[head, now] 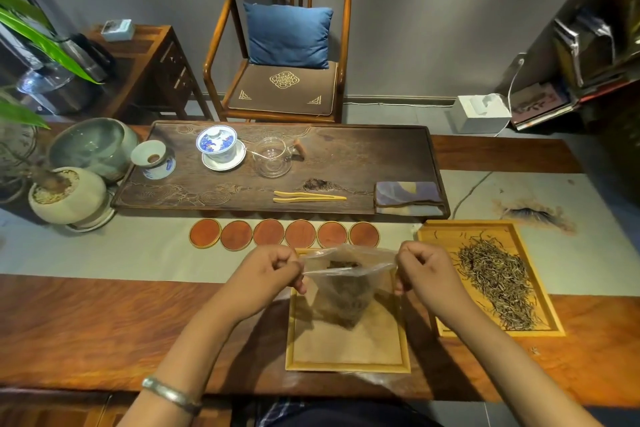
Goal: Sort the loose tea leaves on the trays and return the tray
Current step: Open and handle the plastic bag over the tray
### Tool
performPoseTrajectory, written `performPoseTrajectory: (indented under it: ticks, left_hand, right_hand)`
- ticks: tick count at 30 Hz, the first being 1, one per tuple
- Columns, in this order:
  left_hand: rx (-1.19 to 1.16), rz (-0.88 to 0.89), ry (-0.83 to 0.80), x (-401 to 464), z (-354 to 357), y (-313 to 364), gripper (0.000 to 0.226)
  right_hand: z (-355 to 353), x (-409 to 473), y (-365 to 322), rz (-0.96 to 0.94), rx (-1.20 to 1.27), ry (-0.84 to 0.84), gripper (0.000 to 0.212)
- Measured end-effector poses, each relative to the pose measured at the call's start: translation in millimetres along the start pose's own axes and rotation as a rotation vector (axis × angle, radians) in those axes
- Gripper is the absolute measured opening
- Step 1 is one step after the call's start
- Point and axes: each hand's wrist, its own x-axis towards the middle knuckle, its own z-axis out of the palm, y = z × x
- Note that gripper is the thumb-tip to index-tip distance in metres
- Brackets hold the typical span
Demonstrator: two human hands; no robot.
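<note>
Pinching the clear bag of dark tea by its mouth, left hand and right hand, fingers curled tight.

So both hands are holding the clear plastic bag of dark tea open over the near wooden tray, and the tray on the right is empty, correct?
Not quite. The head view shows the right-hand wooden tray holds a spread of pale loose tea leaves. The rest stands: left hand and right hand hold the clear plastic bag over the near wooden tray.
</note>
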Motion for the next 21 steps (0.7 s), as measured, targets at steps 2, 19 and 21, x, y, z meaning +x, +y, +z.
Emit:
performPoseTrajectory:
  ticks: [2,19,21]
  left_hand:
    - [0.019,-0.003,0.03,2,2,-1,0.033]
    - [-0.017,0.05,0.061,3,22,15,0.035]
    - [-0.001,0.073,0.058,2,22,17,0.032]
  right_hand:
    - [0,-1,3,-0.055,-0.093,-0.007,0.037]
    - [66,-27,76,0.138,-0.273,-0.241,0.11]
    - [85,-15,67,0.117,-0.191,-0.233,0.085]
